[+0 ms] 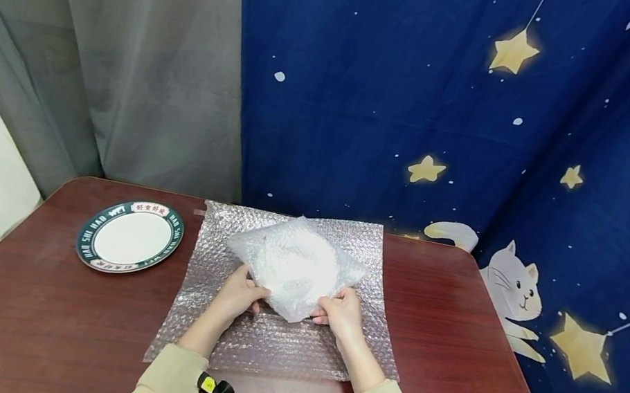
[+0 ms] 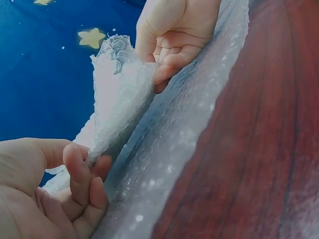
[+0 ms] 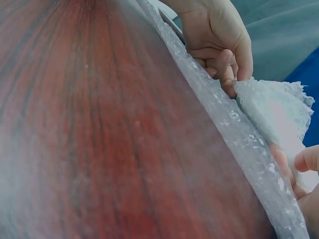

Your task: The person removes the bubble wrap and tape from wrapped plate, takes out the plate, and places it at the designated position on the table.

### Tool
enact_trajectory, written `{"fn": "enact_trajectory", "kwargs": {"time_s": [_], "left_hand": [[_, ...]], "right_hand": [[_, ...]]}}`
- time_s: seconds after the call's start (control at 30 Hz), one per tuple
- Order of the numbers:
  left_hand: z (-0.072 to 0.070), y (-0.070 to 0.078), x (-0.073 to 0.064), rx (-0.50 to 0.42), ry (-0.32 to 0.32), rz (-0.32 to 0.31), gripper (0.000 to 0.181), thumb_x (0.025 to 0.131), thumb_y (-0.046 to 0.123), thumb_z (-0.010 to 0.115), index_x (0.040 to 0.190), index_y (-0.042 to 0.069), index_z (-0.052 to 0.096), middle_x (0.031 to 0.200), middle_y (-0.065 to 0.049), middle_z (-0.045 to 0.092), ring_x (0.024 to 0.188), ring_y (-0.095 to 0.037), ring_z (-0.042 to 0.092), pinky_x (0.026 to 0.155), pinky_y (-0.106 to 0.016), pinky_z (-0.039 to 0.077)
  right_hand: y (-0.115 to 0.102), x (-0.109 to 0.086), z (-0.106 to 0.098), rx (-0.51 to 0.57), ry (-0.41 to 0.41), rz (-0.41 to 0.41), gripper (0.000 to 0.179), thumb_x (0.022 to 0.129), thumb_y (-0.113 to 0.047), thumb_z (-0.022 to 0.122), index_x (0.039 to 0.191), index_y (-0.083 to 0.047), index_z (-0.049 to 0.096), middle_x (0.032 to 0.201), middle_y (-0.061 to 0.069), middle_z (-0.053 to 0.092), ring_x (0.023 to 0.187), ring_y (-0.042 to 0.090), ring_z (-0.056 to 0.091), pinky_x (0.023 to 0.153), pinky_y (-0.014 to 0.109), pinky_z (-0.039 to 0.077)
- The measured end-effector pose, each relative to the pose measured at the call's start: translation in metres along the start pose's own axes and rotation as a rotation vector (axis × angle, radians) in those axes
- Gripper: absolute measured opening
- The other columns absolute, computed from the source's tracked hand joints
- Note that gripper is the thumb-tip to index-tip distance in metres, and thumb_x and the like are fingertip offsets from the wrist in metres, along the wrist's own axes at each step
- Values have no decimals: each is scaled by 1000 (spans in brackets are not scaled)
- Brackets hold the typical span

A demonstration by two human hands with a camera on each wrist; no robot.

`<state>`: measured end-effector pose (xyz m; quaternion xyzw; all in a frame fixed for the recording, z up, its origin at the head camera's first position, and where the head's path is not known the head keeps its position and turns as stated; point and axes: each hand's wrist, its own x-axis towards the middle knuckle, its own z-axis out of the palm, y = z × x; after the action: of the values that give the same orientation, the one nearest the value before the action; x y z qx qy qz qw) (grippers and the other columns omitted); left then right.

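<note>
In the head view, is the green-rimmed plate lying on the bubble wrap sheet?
No, the plate lies on the brown tabletop, left of the bubble wrap sheet and apart from it.

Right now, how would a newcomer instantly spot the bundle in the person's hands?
On the reddish table lies a bubble wrap sheet. Over it, the left hand and right hand pinch a pale bundle. Its puffy, pointed shape sets it apart from the flat sheet and the round plate left of it.
</note>
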<state>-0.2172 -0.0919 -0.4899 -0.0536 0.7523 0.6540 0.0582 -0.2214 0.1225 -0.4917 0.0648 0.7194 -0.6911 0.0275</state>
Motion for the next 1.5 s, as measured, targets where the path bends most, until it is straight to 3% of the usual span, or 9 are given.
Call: {"fn": "enact_trajectory", "kwargs": {"time_s": [0.17, 0.4, 0.67, 1.5], "left_hand": [[1, -5, 3, -14, 14, -5, 65, 81, -1, 67, 135, -9, 31, 66, -9, 59, 42, -11, 50, 42, -22, 45], [3, -8, 5, -45, 25, 11, 55, 81, -4, 66, 127, -8, 35, 65, -10, 61, 42, -11, 50, 36, -20, 40], [4, -8, 5, -90, 41, 9, 56, 80, -6, 66, 125, -9, 34, 69, -16, 63, 43, -14, 56, 38, -23, 47], [3, -11, 7, -161, 9, -16, 64, 85, -7, 64, 136, -10, 25, 74, -19, 64, 53, -21, 65, 47, -27, 54]], "right_hand": [[3, 1, 0, 3, -2, 1, 24, 82, 10, 55, 82, -3, 35, 64, 16, 62, 52, 17, 65, 49, 25, 55], [1, 1, -1, 7, -22, -8, 22, 82, 10, 55, 84, -1, 36, 64, 17, 62, 53, 20, 66, 51, 29, 56], [9, 6, -1, -14, -30, -15, 22, 84, 9, 55, 82, -3, 36, 64, 17, 61, 51, 17, 65, 50, 27, 56], [-4, 7, -12, -100, -127, 120, 21, 86, 0, 63, 84, -2, 42, 62, 15, 62, 45, 16, 61, 40, 25, 51]]}}
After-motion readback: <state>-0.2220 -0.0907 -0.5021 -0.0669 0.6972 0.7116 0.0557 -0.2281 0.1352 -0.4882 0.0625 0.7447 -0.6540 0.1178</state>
